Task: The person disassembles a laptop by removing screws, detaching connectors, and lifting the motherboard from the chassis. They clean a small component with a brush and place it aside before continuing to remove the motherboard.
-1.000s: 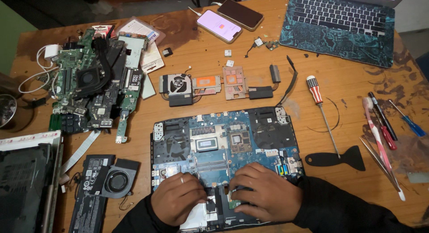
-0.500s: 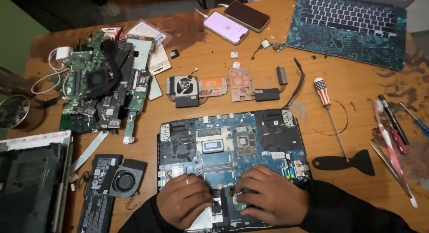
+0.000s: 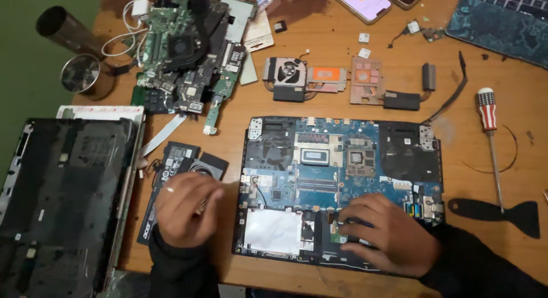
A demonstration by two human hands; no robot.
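Note:
An opened laptop base (image 3: 342,178) with a blue mainboard lies on the wooden table (image 3: 502,161). My right hand (image 3: 385,235) rests on its lower right part, fingers pressed over a dark component. My left hand (image 3: 185,212) is off the laptop, hovering over a black battery (image 3: 171,161) and a loose fan (image 3: 214,164) to its left. Its fingers are curled and blurred. A small pale bit shows between them, but I cannot tell what it is.
A dark laptop cover (image 3: 63,195) fills the left edge. A pile of green boards (image 3: 182,52) and a metal cup (image 3: 85,75) sit at the back left. A fan with copper heat pipes (image 3: 308,78) lies behind the laptop. A screwdriver (image 3: 488,112) and black scraper (image 3: 502,212) lie right.
My left hand has left the laptop's lower edge and moved left over the battery and fan. My right hand stays on the board. The view has moved closer.

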